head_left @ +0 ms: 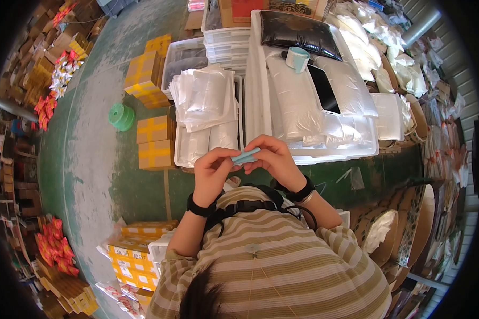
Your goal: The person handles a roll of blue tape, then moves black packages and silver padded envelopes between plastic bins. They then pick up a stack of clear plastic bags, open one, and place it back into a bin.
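The green floor (85,159) takes up the left of the view, with yellow boxes (153,141) stacked beside a green spool (121,116) and more yellow boxes (133,255) near the person's striped shirt (282,266). Ahead stand white trays (308,157) piled with clear plastic bags (205,95), a dark bag (298,33), a roll of tape (297,57) and a black phone (323,87) lying on the bags. Close to the chest, both hands meet over a small light-blue strip (246,156), which sits between them just in front of the trays. The left hand (213,170) pinches its left end with curled fingers, and the right hand (274,159) grasps the right end from above, thumb and fingertips closed on it. Both wrists wear black bands. The step in hand looks like folding or rolling the strip tight between the fingertips. I judge the next move calls for a steady pinch at both ends so the piece does not spring open, and small even finger motions, since it is thin and partly hidden by the fingers
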`<control>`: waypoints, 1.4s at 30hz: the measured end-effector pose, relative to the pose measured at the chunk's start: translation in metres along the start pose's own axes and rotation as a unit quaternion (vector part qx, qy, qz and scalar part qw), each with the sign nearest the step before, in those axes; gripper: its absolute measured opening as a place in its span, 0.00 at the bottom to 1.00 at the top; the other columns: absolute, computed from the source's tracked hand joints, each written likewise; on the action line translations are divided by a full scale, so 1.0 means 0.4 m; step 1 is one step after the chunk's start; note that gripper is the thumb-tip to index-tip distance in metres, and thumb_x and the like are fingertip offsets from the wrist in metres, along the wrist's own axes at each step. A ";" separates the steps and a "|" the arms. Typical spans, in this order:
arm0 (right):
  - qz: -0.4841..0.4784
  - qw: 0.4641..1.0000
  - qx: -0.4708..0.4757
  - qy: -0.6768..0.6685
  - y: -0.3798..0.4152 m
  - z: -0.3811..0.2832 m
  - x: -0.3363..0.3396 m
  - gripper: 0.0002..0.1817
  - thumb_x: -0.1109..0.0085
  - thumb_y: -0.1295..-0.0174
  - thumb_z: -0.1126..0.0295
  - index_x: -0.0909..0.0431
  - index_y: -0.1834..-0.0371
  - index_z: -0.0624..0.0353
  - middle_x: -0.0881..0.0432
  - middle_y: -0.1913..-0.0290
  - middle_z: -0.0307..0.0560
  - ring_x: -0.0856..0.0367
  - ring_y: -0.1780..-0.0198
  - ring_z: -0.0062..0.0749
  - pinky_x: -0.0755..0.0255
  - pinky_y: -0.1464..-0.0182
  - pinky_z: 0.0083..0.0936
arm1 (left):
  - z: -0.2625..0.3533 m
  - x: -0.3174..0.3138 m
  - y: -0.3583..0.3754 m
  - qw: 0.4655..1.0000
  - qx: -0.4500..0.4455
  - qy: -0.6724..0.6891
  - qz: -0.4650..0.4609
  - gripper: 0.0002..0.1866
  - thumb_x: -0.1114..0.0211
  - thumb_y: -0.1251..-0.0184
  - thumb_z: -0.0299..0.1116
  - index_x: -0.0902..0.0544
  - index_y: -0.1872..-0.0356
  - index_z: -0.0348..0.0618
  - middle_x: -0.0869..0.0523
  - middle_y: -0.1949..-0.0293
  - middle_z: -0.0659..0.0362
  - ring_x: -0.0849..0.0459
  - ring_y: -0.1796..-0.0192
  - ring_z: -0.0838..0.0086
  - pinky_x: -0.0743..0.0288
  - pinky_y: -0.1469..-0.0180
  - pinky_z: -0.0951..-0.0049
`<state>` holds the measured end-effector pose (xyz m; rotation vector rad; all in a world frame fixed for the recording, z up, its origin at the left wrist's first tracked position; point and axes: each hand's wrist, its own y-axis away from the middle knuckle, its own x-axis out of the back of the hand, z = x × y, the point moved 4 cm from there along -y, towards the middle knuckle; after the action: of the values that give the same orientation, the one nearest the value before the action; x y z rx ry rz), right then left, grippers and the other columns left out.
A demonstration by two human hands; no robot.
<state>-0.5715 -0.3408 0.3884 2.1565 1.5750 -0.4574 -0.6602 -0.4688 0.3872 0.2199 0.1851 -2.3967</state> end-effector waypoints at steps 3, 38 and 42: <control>0.001 1.000 -0.004 0.016 0.000 -0.003 -0.003 0.07 0.50 0.39 0.79 0.27 0.58 0.67 0.22 0.62 0.49 0.19 0.63 0.30 0.21 0.61 0.25 | -0.007 0.004 -0.006 1.000 -0.019 -0.019 -0.002 0.07 0.47 0.38 0.17 0.21 0.63 0.34 0.19 0.66 0.57 0.20 0.64 0.76 0.27 0.60 0.80; 0.037 0.958 -0.004 0.283 -0.034 0.084 0.069 0.04 0.44 0.41 0.76 0.28 0.67 0.63 0.21 0.76 0.41 0.25 0.76 0.17 0.30 0.73 0.15 | -0.069 0.015 -0.051 0.972 0.052 -0.212 -0.091 0.06 0.37 0.44 0.23 0.22 0.65 0.34 0.18 0.74 0.55 0.19 0.72 0.76 0.25 0.70 0.78; 0.048 0.941 0.012 0.334 -0.028 0.096 0.052 0.04 0.44 0.42 0.75 0.26 0.67 0.65 0.21 0.78 0.43 0.22 0.76 0.22 0.30 0.73 0.20 | -0.087 0.028 -0.047 0.949 0.054 -0.292 -0.109 0.06 0.36 0.45 0.26 0.22 0.69 0.34 0.19 0.73 0.51 0.18 0.71 0.66 0.26 0.69 0.72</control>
<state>-0.5762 -0.3409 0.3436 2.5480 1.7681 0.3355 -0.6775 -0.4555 0.3521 -0.4872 -0.2088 -2.5773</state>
